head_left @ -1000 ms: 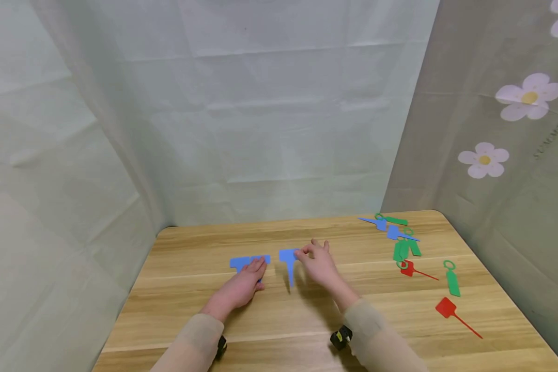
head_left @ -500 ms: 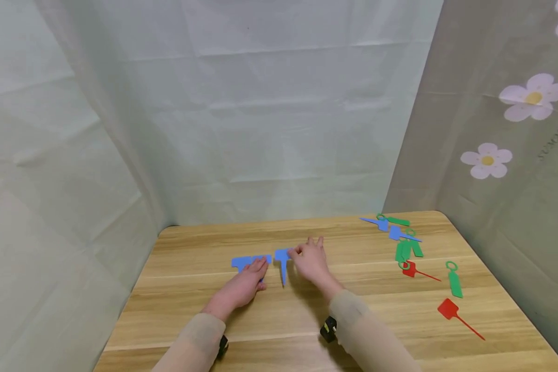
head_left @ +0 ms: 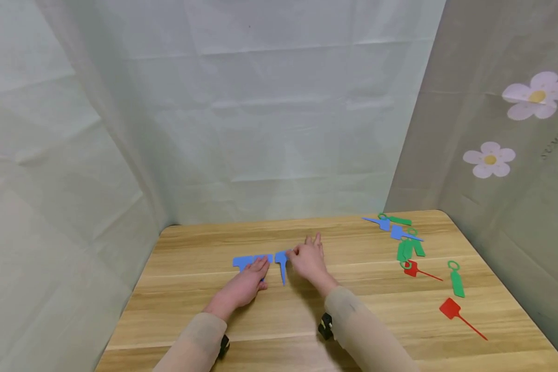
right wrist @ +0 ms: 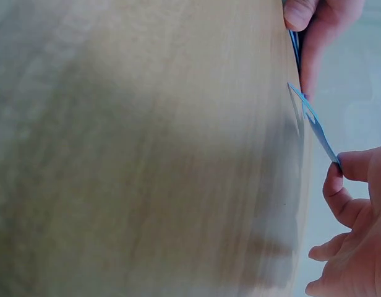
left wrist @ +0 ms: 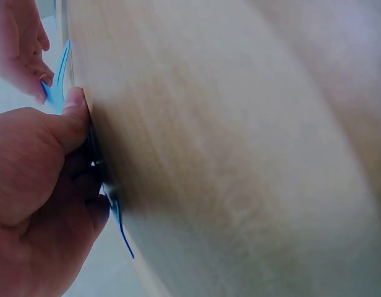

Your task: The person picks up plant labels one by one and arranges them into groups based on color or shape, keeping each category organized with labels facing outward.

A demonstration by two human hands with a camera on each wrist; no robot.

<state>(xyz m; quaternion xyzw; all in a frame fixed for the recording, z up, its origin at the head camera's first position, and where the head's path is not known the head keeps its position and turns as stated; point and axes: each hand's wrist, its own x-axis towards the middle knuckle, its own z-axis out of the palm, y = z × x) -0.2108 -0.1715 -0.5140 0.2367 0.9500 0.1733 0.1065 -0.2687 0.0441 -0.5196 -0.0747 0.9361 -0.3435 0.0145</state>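
In the head view my right hand (head_left: 309,261) pinches one side of the head of a blue T-shaped plant label (head_left: 281,258) between thumb and finger. Its pointed stem faces me, and the right wrist view shows the label (right wrist: 320,133) tilted, with the pinched end raised off the table. Just to the left, my left hand (head_left: 243,285) rests with extended fingers on a blue T-shaped label (head_left: 268,257), hiding most of it. Another blue T-shaped label (head_left: 242,261) lies close beside that one, its stem partly covered by the same hand.
On the wooden table's (head_left: 190,325) right side lie more tags: blue labels (head_left: 397,232), several green ring-ended tags (head_left: 456,284), and red square-headed tags with thin tails (head_left: 450,308). Fabric (head_left: 279,129) hangs behind the table.
My right hand has moved left with the pinched blue label, bringing it nearer the labels under my left hand. The left hand stays in place.
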